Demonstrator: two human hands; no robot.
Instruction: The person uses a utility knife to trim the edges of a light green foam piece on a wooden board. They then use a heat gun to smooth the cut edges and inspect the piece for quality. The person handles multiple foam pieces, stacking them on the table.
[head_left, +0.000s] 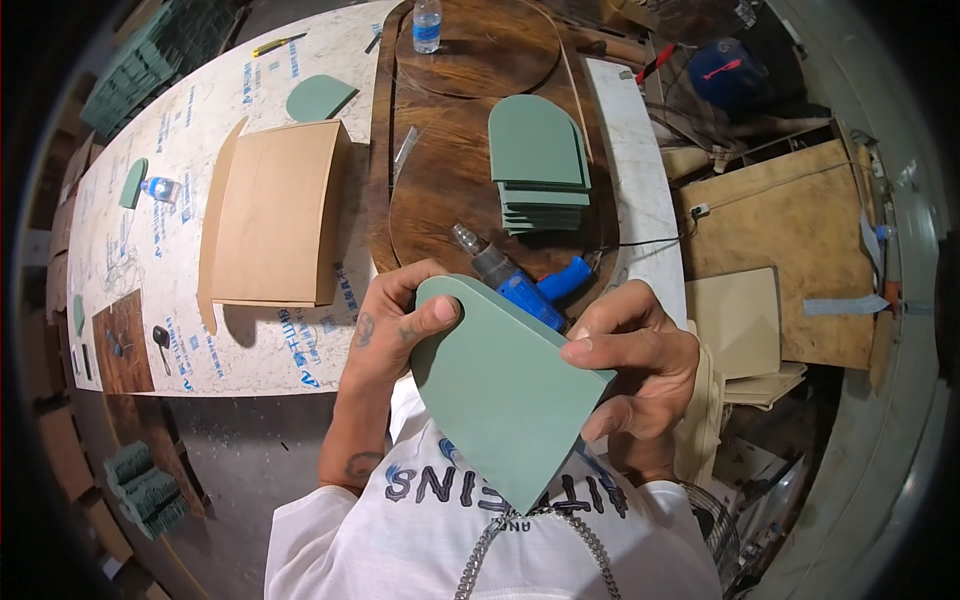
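Currently: left hand (392,322) pinching rounded edge of green arched panel (500,390), thumb on face. Right hand (640,355) gripping its straight edge, fingers curled.

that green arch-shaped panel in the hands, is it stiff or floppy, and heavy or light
Probably stiff: the green panel stays flat though the left hand and right hand pinch only its edges. Likely light, since fingertips alone carry it. Its matt face looks unlikely to slip. The matching stack of green panels lies flat, also suggesting rigid sheets.
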